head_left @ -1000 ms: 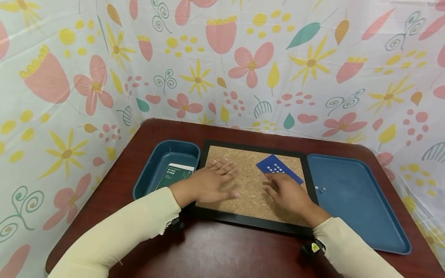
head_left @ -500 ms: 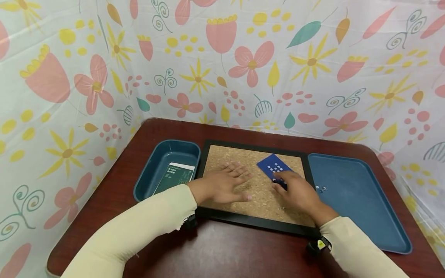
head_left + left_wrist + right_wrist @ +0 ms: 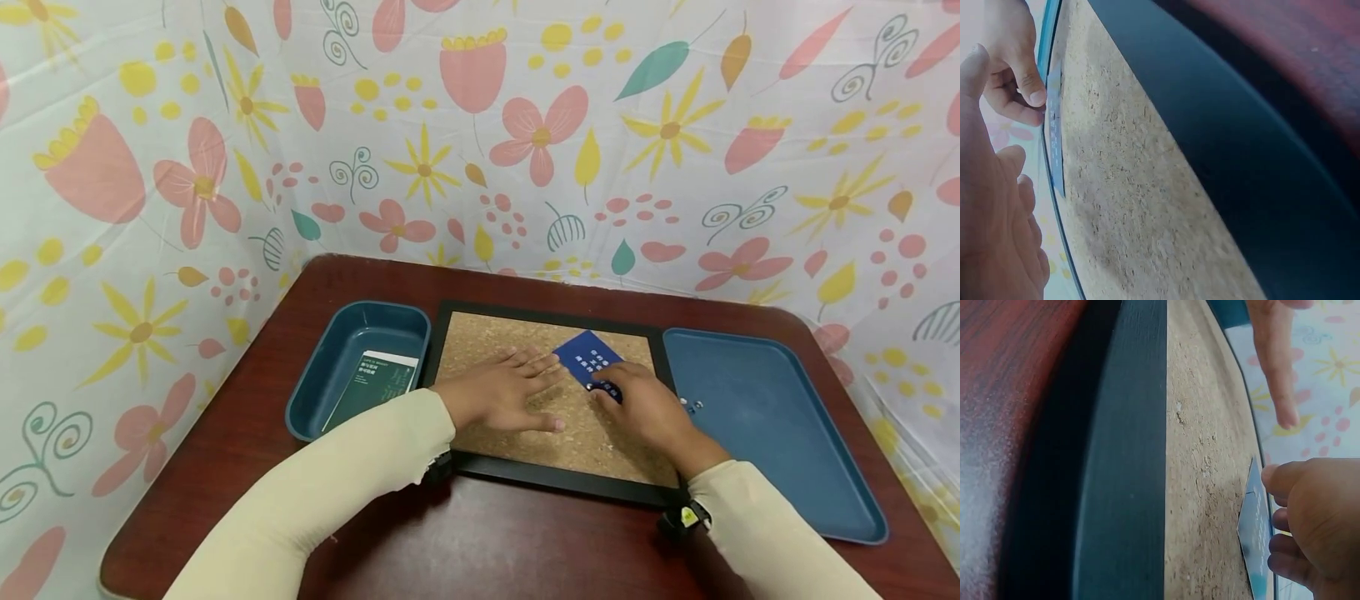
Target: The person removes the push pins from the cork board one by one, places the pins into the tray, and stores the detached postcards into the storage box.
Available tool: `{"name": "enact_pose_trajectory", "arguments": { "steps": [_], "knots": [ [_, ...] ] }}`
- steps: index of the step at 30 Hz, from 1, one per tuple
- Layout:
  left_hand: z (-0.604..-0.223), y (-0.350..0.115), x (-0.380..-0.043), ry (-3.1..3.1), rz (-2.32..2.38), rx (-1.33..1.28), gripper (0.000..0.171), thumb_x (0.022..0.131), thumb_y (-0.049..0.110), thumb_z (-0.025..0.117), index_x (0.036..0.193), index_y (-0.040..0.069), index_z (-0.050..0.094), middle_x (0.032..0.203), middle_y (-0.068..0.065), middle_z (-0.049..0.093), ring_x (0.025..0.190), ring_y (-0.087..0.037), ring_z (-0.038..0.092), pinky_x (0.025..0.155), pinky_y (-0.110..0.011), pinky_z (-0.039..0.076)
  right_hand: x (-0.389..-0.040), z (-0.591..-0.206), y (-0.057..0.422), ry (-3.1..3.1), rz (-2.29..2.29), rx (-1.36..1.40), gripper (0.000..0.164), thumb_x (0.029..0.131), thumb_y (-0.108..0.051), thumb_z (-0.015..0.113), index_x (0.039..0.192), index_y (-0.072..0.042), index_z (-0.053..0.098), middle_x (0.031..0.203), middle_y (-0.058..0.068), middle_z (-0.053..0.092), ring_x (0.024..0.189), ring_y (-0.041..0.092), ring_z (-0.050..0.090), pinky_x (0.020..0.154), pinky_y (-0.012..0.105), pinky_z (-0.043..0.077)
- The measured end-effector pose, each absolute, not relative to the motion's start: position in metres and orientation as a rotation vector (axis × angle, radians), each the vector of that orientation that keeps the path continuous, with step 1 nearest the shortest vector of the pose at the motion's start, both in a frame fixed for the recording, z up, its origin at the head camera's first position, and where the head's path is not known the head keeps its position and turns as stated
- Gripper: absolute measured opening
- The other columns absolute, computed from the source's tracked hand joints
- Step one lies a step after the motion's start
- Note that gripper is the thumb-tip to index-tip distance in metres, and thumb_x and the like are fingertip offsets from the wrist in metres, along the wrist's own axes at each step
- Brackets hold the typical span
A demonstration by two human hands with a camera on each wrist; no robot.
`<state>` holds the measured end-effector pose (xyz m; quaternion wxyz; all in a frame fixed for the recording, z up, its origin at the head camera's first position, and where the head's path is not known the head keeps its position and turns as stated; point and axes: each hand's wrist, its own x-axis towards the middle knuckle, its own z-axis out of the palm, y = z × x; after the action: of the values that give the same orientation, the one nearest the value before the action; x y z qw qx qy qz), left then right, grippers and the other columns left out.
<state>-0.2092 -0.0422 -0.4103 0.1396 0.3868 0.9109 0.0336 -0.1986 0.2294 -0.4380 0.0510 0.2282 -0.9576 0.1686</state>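
A blue card (image 3: pixel 587 354) with white printed characters lies slanted on the upper right of a black-framed cork board (image 3: pixel 468 333). My left hand (image 3: pixel 510 390) is spread palm down over the board's middle, fingertips right at the card's left corner. My right hand (image 3: pixel 648 412) is at the card's lower edge, thumb and forefinger brought together around a small pale piece, its kind too small to tell. In the left wrist view those fingers (image 3: pixel 1032 94) overlap the card (image 3: pixel 1055 131). The right wrist view has the thumb close over the card (image 3: pixel 1254 531), other fingers curled.
Left of the board, a deep blue tray (image 3: pixel 300 400) holds a dark green booklet (image 3: pixel 371 387). A flat blue tray (image 3: pixel 772 450) lies on the right, with several tiny shiny bits (image 3: pixel 692 406) near its left edge. The brown table (image 3: pixel 480 533) meets a floral curtain (image 3: pixel 525 208).
My left hand has slid right across the board toward the blue card. My right hand has shifted slightly right along the card's lower edge, uncovering more print.
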Motion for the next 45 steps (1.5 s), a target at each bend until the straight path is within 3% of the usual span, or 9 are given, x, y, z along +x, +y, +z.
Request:
{"name": "enact_pose_trajectory", "arguments": {
  "steps": [9,19,32,45],
  "knots": [
    [-0.417,-0.030,-0.221,2.620,0.163,1.138,0.091,0.093,0.086,0.021,0.165,0.034,0.007,0.171,0.006,0.003,0.157,-0.022,-0.004,0.125,-0.046,0.002,-0.204,-0.440,0.228,-2.937,0.492,0.676,0.032,0.098,-0.025,0.072,0.124,-0.005,0.071,0.126,0.018,0.066,0.123,0.041,0.057,0.099,0.061,0.047],
    [-0.427,-0.011,-0.229,2.647,0.010,1.073,0.102,0.082,0.094,0.007,0.165,0.035,0.007,0.171,0.009,0.001,0.157,-0.020,-0.004,0.125,-0.044,0.001,-0.206,-0.444,0.228,-2.970,0.498,0.679,0.032,0.100,-0.025,0.070,0.125,-0.005,0.071,0.128,0.018,0.066,0.126,0.041,0.054,0.101,0.061,0.045],
    [-0.429,0.001,-0.232,2.635,-0.046,1.007,0.096,0.085,0.092,0.014,0.164,0.039,0.006,0.170,0.012,0.000,0.156,-0.017,-0.003,0.125,-0.042,0.003,-0.207,-0.444,0.226,-2.973,0.494,0.700,0.029,0.100,-0.023,0.070,0.123,-0.005,0.072,0.125,0.015,0.067,0.123,0.039,0.057,0.102,0.059,0.046],
    [-0.428,0.002,-0.234,2.619,-0.097,1.027,0.096,0.086,0.093,0.019,0.165,0.039,0.008,0.171,0.011,0.002,0.157,-0.018,0.001,0.125,-0.043,0.008,-0.208,-0.447,0.223,-2.971,0.371,0.659,0.025,0.099,-0.027,0.070,0.117,-0.010,0.074,0.119,0.011,0.070,0.116,0.035,0.062,0.093,0.059,0.051]
  ]
}}
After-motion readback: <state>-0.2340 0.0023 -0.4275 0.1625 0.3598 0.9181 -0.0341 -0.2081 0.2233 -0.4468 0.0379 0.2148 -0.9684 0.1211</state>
